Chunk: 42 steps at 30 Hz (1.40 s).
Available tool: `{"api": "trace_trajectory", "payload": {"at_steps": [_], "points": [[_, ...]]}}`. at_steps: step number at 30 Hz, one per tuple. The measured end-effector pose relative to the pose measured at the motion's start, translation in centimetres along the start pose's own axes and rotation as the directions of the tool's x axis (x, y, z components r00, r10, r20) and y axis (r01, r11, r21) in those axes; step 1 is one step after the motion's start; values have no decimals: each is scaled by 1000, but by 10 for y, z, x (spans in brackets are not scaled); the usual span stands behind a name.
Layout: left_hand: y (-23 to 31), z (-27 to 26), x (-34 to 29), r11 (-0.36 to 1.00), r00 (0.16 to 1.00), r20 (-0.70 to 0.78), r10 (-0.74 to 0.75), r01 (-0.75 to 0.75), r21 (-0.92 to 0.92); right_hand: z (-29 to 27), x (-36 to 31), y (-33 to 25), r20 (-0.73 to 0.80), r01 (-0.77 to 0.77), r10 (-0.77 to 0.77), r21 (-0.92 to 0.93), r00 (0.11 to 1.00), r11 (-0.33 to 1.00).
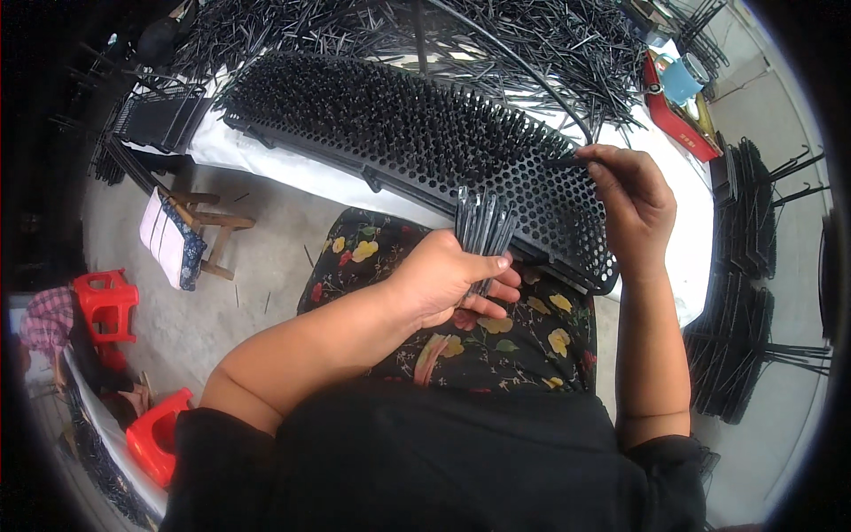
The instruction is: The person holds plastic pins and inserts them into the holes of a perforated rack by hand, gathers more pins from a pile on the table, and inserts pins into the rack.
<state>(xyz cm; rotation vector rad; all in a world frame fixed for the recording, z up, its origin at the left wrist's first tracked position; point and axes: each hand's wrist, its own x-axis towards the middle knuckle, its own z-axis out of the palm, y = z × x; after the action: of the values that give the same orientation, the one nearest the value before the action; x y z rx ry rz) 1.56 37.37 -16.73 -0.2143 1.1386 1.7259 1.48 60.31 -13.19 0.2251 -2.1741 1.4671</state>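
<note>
A long black perforated panel (567,213) lies across the table in front of me. Thin black pieces stand upright in its holes over the left and middle part, while many holes at the right end are bare. My left hand (448,275) is closed around a bundle of slim, shiny black sticks (483,226) at the panel's near edge, the thumb laid across them. Over the panel's far right part, my right hand (638,199) pinches one thin black stick (564,162) between thumb and fingers. Whether its tip touches a hole I cannot tell.
Loose black sticks (550,49) are heaped along the back of the white-covered table (678,230). A red box (678,124) with a blue mug (683,80) stands at back right. Black racks (745,208) lean at the right wall. Red stools (160,434) and a seated person are at left.
</note>
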Motion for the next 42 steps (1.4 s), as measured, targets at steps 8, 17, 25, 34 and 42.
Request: {"api": "trace_trajectory", "payload": {"at_steps": [8, 17, 25, 34, 42], "points": [[1, 0, -1, 999, 999, -12, -36, 36, 15, -2, 4, 3, 17, -58, 57, 53, 998, 997], [-2, 0, 0, 999, 999, -31, 16, -15, 29, 13, 11, 5, 103, 5, 4, -85, 995, 996], [-3, 1, -2, 998, 998, -46, 32, -30, 51, 17, 26, 16, 161, 298, -252, -452, 954, 841], [-2, 9, -14, 975, 984, 4, 180, -179, 133, 27, -24, -42, 310, -523, 489, 30, 815, 852], [8, 21, -27, 948, 965, 126, 229, -251, 196, 18, -40, -40, 343, -642, 543, 378, 767, 667]]}}
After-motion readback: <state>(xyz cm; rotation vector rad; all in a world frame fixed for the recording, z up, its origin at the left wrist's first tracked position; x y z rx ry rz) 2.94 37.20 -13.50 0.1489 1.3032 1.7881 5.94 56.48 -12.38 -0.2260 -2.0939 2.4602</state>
